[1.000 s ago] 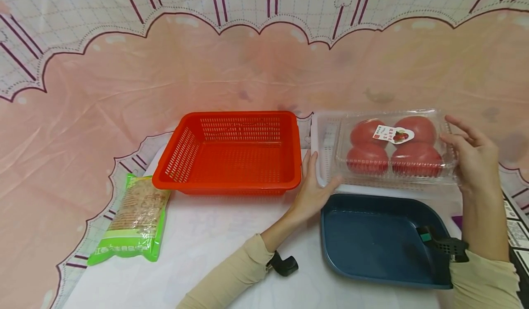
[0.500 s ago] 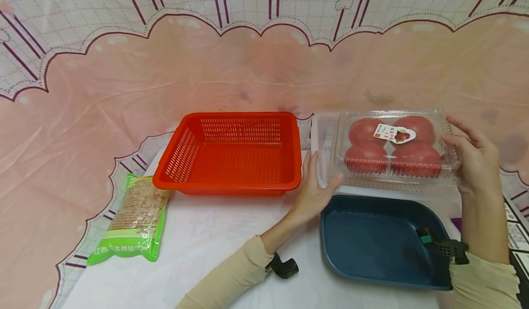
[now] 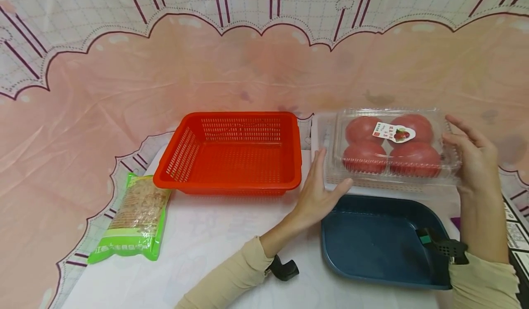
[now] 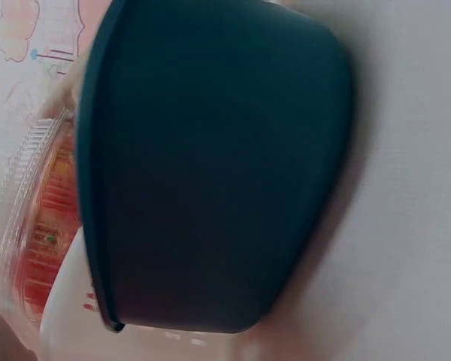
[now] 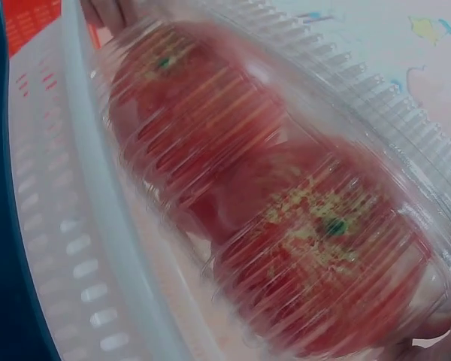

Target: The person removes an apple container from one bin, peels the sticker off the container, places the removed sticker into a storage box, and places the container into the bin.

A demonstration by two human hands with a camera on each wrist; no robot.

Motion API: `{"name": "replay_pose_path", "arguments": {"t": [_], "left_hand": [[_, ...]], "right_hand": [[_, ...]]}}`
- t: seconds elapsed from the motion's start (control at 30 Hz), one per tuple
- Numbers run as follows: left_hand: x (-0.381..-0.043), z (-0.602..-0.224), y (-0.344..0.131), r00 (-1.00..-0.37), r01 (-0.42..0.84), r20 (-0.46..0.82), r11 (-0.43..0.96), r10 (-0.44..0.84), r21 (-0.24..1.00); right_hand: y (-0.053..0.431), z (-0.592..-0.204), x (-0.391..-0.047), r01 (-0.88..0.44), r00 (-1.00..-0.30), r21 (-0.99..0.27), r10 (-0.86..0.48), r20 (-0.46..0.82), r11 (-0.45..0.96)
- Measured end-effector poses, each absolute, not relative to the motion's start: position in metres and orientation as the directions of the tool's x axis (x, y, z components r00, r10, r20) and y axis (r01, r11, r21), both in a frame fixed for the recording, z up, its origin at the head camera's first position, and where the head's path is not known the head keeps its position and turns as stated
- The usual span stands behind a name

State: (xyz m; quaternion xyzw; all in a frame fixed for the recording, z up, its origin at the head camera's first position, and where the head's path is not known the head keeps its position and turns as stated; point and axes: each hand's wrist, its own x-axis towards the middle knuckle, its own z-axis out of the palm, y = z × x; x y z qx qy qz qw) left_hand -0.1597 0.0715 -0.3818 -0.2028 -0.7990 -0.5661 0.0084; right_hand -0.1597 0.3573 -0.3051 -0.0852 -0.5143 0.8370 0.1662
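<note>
A clear plastic box (image 3: 387, 150) of several red tomatoes (image 5: 323, 241), with a white label (image 3: 394, 132) on its lid, lies over the white basket (image 3: 319, 134) at the back right. My right hand (image 3: 479, 162) grips its right end, thumb and fingers at the edge. At the box's left end is my left hand (image 3: 316, 194), fingers straight and thumb spread, by the white basket's front left corner. In the right wrist view, left-hand fingertips (image 5: 109, 13) show at the box's far end. The white basket is largely hidden under the box.
A dark blue tray (image 3: 380, 244) stands in front of the white basket, under my right forearm. Left of my left hand is a red-orange plastic basket (image 3: 244, 157). A green-edged food packet (image 3: 132, 217) lies at the far left. A patterned cloth (image 3: 206, 70) hangs behind.
My left hand has shifted slightly right, towards the box. The tomato box has edged a little to the left, its right end still in my right hand.
</note>
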Motion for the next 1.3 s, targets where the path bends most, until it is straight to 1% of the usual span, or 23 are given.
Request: {"name": "replay_pose_path", "arguments": {"t": [0.2, 0.33, 0.47, 0.67, 0.87, 1.1, 1.3], "left_hand": [[-0.164, -0.371, 0.063, -0.901, 0.318, 0.255, 0.135, 0.350, 0.938], [-0.166, -0.365, 0.057, -0.906, 0.310, 0.257, 0.114, 0.336, 0.944], [-0.168, -0.361, 0.053, -0.905, 0.314, 0.273, 0.078, 0.326, 0.946], [-0.172, -0.358, 0.048, -0.904, 0.303, 0.285, 0.007, 0.320, 0.953], [-0.174, -0.353, 0.042, -0.902, 0.318, 0.304, -0.003, 0.308, 0.948], [-0.175, -0.348, 0.036, -0.895, 0.322, 0.325, -0.063, 0.306, 0.945], [-0.174, -0.338, 0.030, -0.901, 0.335, 0.320, 0.003, 0.293, 0.942]], "right_hand": [[0.353, -0.300, -0.158, -0.188, -0.936, -0.877, 0.350, 0.025, -0.442], [0.346, -0.298, -0.156, -0.202, -0.937, -0.883, 0.345, 0.048, -0.424], [0.339, -0.296, -0.155, -0.232, -0.938, -0.866, 0.337, 0.079, -0.443], [0.333, -0.294, -0.152, -0.222, -0.946, -0.858, 0.317, 0.073, -0.463], [0.327, -0.295, -0.152, -0.202, -0.950, -0.873, 0.306, 0.064, -0.445], [0.321, -0.297, -0.152, -0.193, -0.956, -0.888, 0.285, 0.073, -0.417], [0.313, -0.298, -0.154, -0.190, -0.958, -0.893, 0.278, 0.077, -0.407]]}}
